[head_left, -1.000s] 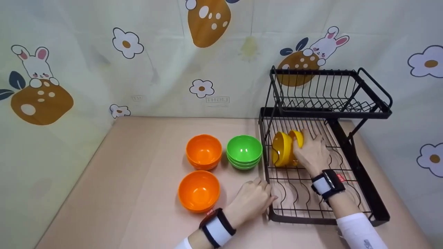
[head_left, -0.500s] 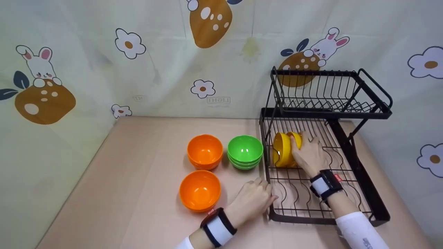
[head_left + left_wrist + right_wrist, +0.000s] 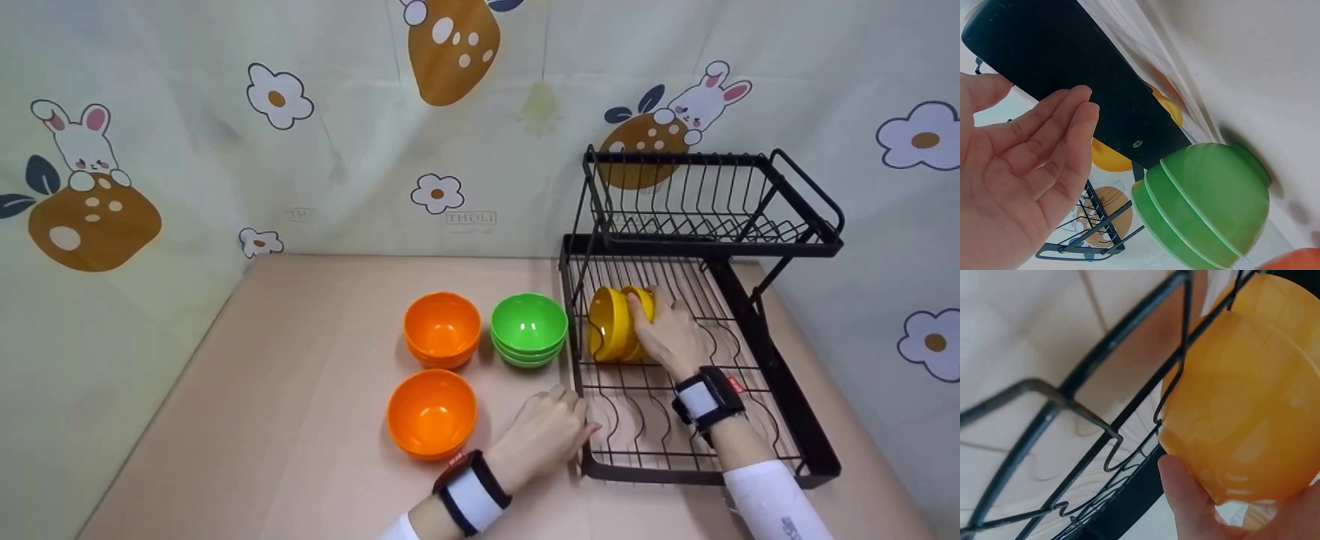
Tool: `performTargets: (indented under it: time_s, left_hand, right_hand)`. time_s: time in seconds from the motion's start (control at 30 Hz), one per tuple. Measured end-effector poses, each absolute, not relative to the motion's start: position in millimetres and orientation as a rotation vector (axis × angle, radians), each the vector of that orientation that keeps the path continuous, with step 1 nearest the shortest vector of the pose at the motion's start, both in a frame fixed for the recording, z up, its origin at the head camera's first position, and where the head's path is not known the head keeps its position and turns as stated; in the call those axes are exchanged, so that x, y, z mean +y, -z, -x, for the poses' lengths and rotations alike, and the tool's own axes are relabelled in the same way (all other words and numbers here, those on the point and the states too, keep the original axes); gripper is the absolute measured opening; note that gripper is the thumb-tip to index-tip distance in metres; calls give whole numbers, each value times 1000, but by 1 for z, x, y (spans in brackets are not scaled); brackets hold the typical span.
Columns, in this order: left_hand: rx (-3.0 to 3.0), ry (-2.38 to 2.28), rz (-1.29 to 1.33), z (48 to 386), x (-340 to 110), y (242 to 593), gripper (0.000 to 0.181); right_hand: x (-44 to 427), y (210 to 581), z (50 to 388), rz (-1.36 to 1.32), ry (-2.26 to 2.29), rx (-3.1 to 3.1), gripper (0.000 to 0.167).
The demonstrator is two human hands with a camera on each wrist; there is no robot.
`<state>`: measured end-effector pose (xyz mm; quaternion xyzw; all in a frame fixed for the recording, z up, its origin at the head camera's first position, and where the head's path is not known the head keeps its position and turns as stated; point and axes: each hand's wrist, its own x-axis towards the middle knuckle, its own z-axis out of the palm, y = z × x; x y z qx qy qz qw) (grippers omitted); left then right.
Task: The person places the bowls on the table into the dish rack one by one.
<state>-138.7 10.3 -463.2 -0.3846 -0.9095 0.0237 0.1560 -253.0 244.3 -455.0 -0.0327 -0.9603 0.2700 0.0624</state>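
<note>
With twelve o'clock at the far edge of the pinkish table [image 3: 247,412], a pale backdrop [image 3: 337,157] printed with rabbits, brown fruit and white flowers ran from nine o'clock round to three. A left sleeve [image 3: 400,529], white, came in at six o'clock and led to the left wristband [image 3: 474,495], black with a pale panel. The front orange bowl [image 3: 432,415] sat mouth up near that band, at eleven o'clock from it. At twelve o'clock from this bowl stood the orange stack [image 3: 442,330], at least two bowls nested. Just beside it, at three o'clock, was the green stack [image 3: 529,330], three bowls nested mouth up, close to the rack's left rail. The left hand [image 3: 544,431] lay at six o'clock from the green bowls, near the same rail, relaxed, its fingers loosely bent; whether they touched the rail could not be told.

The black wire rack [image 3: 709,475] had its upper tier [image 3: 720,246] toward twelve o'clock. In the lower tier two yellow bowls stood on edge among the wires. The left yellow bowl [image 3: 616,326] turned its mouth to nine o'clock; the right yellow bowl [image 3: 1241,410] was just beside it, at three o'clock, partly hidden in the head view. The right hand [image 3: 671,334] gripped the right yellow bowl, thumb laid against it. At five o'clock from that hand came the right wristband [image 3: 709,403], then the right sleeve [image 3: 776,499], also white.
</note>
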Motion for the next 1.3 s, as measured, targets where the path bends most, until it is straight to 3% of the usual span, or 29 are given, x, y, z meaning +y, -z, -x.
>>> performTargets:
  time_s: [0.2, 0.63, 0.93, 1.13, 1.3]
  left_hand:
    - [-2599, -81, 1101, 139, 10, 464, 33]
    - [-2509, -153, 1093, 139, 10, 467, 31]
    - [-2528, -142, 1094, 139, 9, 465, 33]
    - [-2553, -89, 1109, 141, 9, 465, 31]
    - [-2527, -38, 1064, 145, 6, 467, 15]
  right_hand:
    - [248, 452, 253, 75, -865, -2928, 74]
    - [251, 442, 248, 89, -857, -2767, 61]
    - [255, 435, 246, -206, -838, -2506, 14]
    - [257, 433, 243, -394, -850, -2428, 9]
    - [256, 430, 238, -472, -892, -2496, 13]
